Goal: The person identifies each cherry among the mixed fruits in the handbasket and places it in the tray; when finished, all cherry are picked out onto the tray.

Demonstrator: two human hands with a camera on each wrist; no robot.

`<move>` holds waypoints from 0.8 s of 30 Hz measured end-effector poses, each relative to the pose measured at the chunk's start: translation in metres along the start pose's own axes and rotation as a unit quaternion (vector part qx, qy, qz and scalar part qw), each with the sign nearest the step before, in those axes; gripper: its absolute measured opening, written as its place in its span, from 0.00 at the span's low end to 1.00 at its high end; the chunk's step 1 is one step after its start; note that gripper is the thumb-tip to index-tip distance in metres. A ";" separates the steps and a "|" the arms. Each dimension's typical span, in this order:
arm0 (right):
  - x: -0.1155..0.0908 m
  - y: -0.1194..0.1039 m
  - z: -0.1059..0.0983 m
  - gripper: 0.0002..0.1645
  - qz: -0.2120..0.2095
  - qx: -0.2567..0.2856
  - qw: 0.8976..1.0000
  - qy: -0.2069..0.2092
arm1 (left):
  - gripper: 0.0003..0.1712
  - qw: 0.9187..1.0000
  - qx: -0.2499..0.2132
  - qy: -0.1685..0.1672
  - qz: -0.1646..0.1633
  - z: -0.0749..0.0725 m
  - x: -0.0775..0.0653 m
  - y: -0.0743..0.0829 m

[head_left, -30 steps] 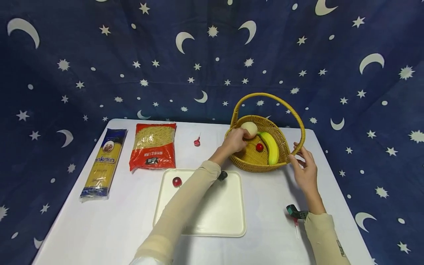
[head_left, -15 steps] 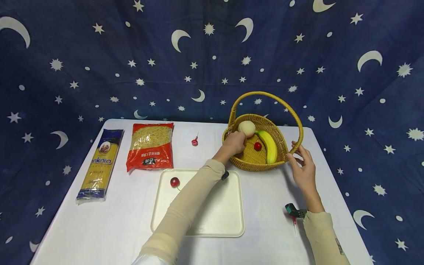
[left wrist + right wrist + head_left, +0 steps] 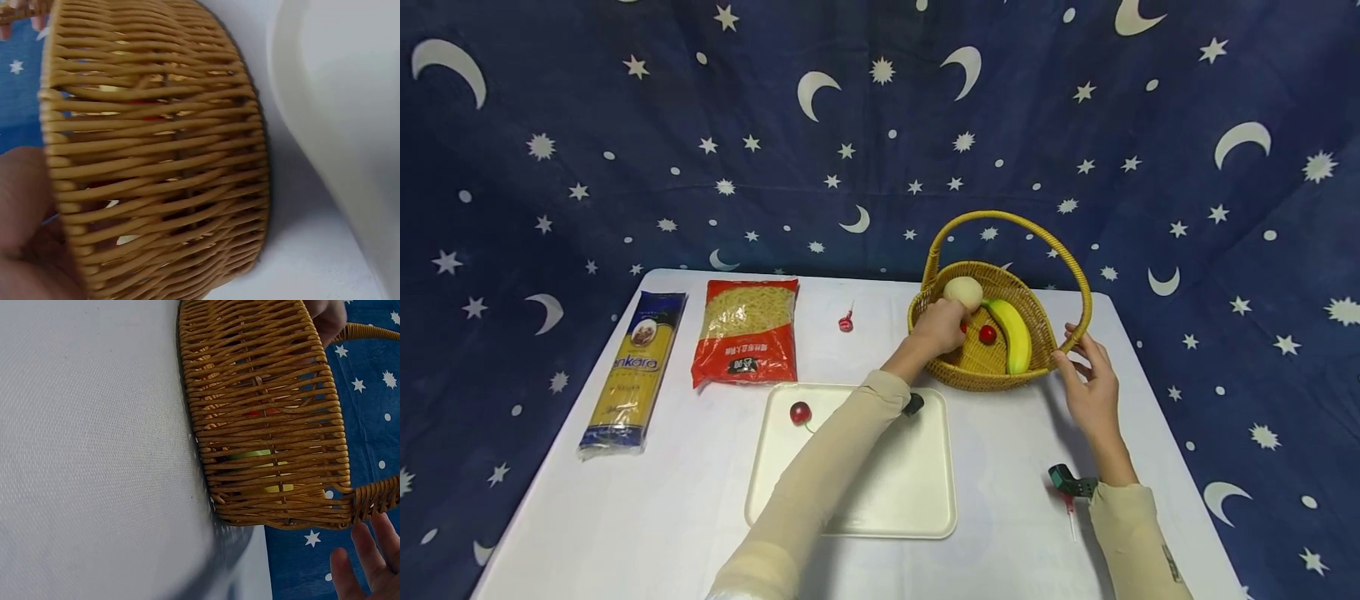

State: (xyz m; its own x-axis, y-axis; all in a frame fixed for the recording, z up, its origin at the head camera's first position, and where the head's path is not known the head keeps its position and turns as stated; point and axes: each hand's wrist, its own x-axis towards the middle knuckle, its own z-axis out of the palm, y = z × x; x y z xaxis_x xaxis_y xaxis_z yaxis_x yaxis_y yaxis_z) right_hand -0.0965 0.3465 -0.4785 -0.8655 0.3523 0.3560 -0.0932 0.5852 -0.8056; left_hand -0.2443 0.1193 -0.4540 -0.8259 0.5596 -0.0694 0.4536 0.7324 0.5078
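My left hand (image 3: 942,327) reaches over the near left rim into a wicker basket (image 3: 977,382), close to a pale round ball (image 3: 964,292). A small red ball (image 3: 963,327) shows right at its fingertips; whether the fingers pinch it I cannot tell. In the left wrist view the curled fingers (image 3: 22,194) are partly hidden behind the wicker wall. Another red ball (image 3: 988,334) and a banana (image 3: 1017,337) lie in the basket. At the basket's right side, my right hand (image 3: 1090,383) holds the base of the handle (image 3: 1081,292) between thumb and fingers.
A cream tray (image 3: 917,492) with a cherry (image 3: 801,413) lies under my left forearm. Pasta packs, one red (image 3: 745,333) and one blue-and-yellow (image 3: 636,367), lie at the left. One lollipop (image 3: 846,321) is at the back; another (image 3: 1071,512) lies beneath the right wrist camera.
My left hand has shifted slightly right and lower inside the basket, and a red ball now shows at its fingertips. The right hand stays at the handle.
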 end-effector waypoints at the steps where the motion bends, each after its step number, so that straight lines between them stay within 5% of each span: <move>1: 0.000 0.000 0.000 0.32 0.002 -0.003 1.000 0.001 | 0.17 1.000 -0.010 0.005 0.006 -0.002 -0.003 0.001; 13: -0.001 0.002 0.002 0.30 0.003 -0.009 1.000 0.006 | 0.16 0.989 -0.108 0.088 0.050 -0.036 -0.046 -0.002; 24: -0.002 -0.002 0.002 0.30 0.005 -0.011 1.000 0.009 | 0.16 0.968 -0.186 0.156 0.068 -0.062 -0.110 -0.030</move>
State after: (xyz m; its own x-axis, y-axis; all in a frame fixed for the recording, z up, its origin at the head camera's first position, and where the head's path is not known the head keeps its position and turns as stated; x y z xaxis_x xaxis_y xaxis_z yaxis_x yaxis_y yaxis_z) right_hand -0.0954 0.3431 -0.4780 -0.8573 0.3719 0.3559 -0.0723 0.5976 -0.7985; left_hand -0.1884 0.0117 -0.4083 -0.8539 0.4550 0.2526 0.4613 0.4371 0.7721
